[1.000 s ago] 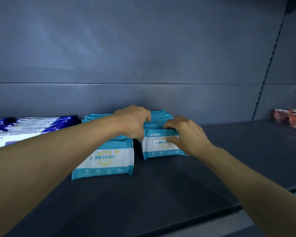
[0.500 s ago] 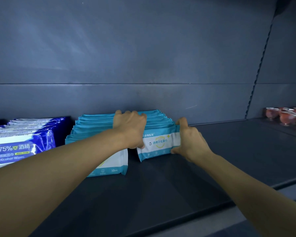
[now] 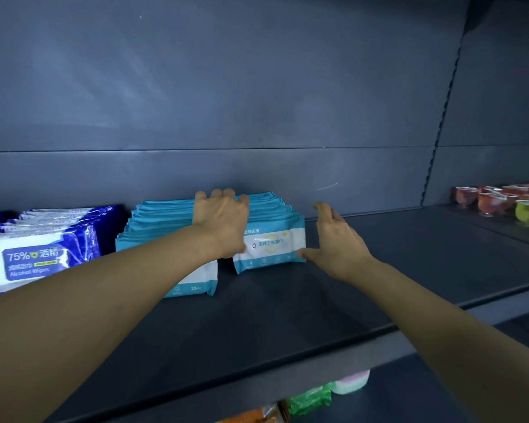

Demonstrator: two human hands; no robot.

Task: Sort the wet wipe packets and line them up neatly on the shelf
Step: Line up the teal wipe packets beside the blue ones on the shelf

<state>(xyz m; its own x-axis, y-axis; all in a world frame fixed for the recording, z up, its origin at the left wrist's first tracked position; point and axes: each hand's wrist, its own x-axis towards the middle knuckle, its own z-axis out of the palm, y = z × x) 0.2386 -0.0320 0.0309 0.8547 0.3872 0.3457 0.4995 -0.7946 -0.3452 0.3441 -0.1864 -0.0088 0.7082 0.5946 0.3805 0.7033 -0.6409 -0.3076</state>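
Two rows of teal-and-white wet wipe packets stand on edge on the dark shelf point(image 3: 333, 303). The left teal row point(image 3: 159, 224) reaches nearer the front than the right teal row point(image 3: 272, 239). My left hand point(image 3: 222, 221) lies over the tops of both rows where they meet, fingers bent over the packets. My right hand point(image 3: 338, 236) is spread just right of the right row, fingers straight, thumb tip at the front packet's lower right corner. A row of dark blue alcohol wipe packets point(image 3: 40, 254) stands at the far left.
Small red and green jelly cups point(image 3: 501, 199) sit on the neighbouring shelf section at the right. The shelf's front edge point(image 3: 364, 349) runs below my arms. Green, pink and orange packages point(image 3: 312, 398) show on a lower shelf.
My right hand has let go of the right row's end and opened, moving a little to the right. My left hand has slid further back along the tops of the packets.
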